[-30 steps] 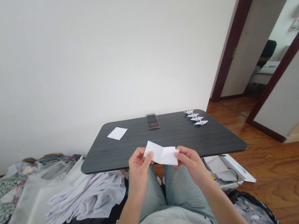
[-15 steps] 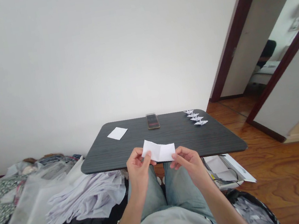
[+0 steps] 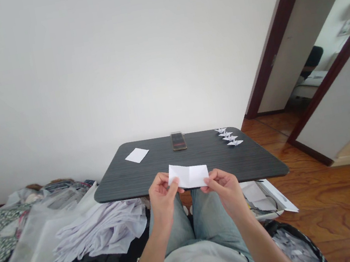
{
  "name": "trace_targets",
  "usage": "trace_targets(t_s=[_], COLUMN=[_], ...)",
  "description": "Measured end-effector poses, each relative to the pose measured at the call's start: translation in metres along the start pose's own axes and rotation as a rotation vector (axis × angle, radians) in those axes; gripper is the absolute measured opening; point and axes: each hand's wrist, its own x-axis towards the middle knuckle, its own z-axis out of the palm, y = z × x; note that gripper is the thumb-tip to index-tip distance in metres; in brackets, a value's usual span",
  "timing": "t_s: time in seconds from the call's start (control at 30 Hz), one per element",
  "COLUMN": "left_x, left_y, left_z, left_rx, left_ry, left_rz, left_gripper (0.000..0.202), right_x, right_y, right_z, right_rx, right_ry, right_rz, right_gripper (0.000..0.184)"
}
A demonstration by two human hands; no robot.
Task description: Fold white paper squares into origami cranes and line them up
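Note:
A folded white paper [image 3: 189, 176] with a centre crease is held up over the near edge of the dark table [image 3: 129, 179]. My left hand [image 3: 162, 198] pinches its left end between thumb and fingers. At the paper's right end my right hand [image 3: 225, 189] pinches the lower corner. Both hands hover above my lap in front of the table. Several small folded paper cranes [image 3: 229, 136] stand in a row at the table's far right. A flat white sheet [image 3: 137, 155] lies at the far left.
A phone [image 3: 178, 141] lies at the table's far middle. Piles of cloth and bags [image 3: 60, 232] fill the floor on the left. Papers and a box [image 3: 268, 198] sit under the table's right side. An open doorway [image 3: 325, 59] is on the right.
The paper has been turned from a tilt to level and opened flatter; both hands shifted slightly, the right one moving up toward the paper's lower right corner.

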Motion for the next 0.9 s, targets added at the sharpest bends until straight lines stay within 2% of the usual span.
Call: trace_targets(t_s=[0.1,0.2,0.27,0.33,0.5,0.77,0.9], left_x=[-0.002,-0.003,-0.004,-0.004,-0.003,0.001,0.001], left_y=[0.003,0.007,0.009,0.01,0.012,0.014,0.016], left_z=[0.003,0.006,0.007,0.006,0.003,-0.001,-0.002], left_rx=[-0.023,-0.017,0.012,0.045,0.081,0.126,0.116], left_ry=[-0.005,-0.046,-0.079,-0.095,-0.108,-0.138,-0.116], left_rz=[-0.038,-0.097,-0.12,-0.123,-0.113,-0.102,-0.081], left_gripper=[0.028,0.056,0.066,0.062,0.037,0.031,0.034], right_x=[0.001,0.002,0.001,0.001,0.0,0.0,-0.001], right_y=[0.001,0.002,0.002,0.001,-0.001,-0.002,-0.004], right_z=[-0.002,-0.003,-0.003,-0.002,-0.002,-0.005,-0.003], right_rx=[-0.017,-0.027,-0.026,-0.023,-0.03,-0.064,-0.082], right_ry=[-0.02,-0.034,-0.034,-0.033,-0.04,-0.074,-0.052], right_rz=[-0.005,-0.009,-0.01,-0.006,-0.009,-0.037,-0.051], right_gripper=[0.025,0.025,0.024,0.024,0.025,0.024,0.024])
